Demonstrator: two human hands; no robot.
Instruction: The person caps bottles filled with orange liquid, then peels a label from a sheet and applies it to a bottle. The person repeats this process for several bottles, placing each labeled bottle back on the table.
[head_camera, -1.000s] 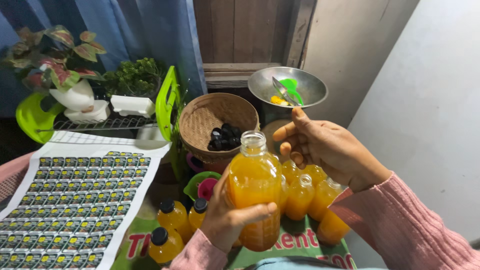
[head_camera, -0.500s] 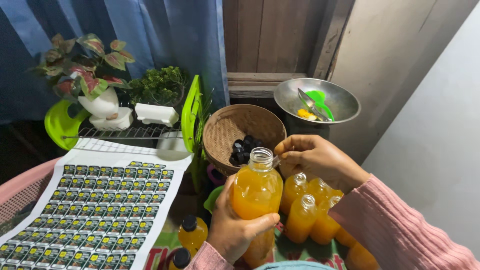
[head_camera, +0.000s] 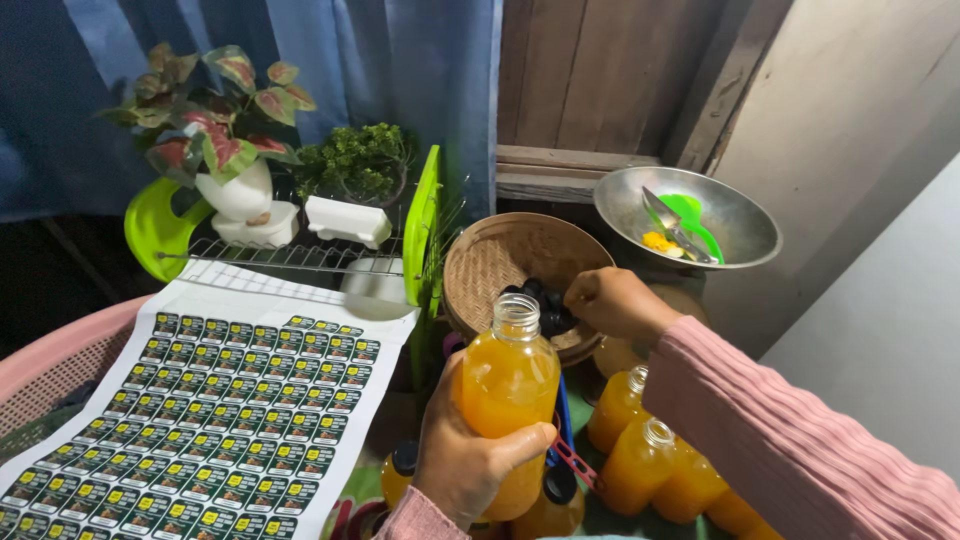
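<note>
My left hand (head_camera: 468, 458) grips an uncapped plastic bottle of orange juice (head_camera: 508, 395) and holds it upright in front of me. My right hand (head_camera: 612, 302) reaches into a round woven basket (head_camera: 495, 265) and closes on the black bottle caps (head_camera: 542, 302) heaped inside; whether it has one in its fingers I cannot tell. Below the right arm, in a pink ribbed sleeve, stand several more uncapped orange bottles (head_camera: 640, 460). Capped bottles (head_camera: 400, 470) sit low beside my left hand.
A large sheet of small dark labels (head_camera: 200, 400) lies at left over a pink basket (head_camera: 50, 365). Behind it stand potted plants (head_camera: 225, 140) on a wire rack with green sides (head_camera: 422, 225). A metal bowl (head_camera: 735, 215) holding a spoon sits at right.
My right hand has dropped from beside the bottle's neck into the woven basket, onto the black caps. The left hand still holds the bottle; the view has tilted up slightly.
</note>
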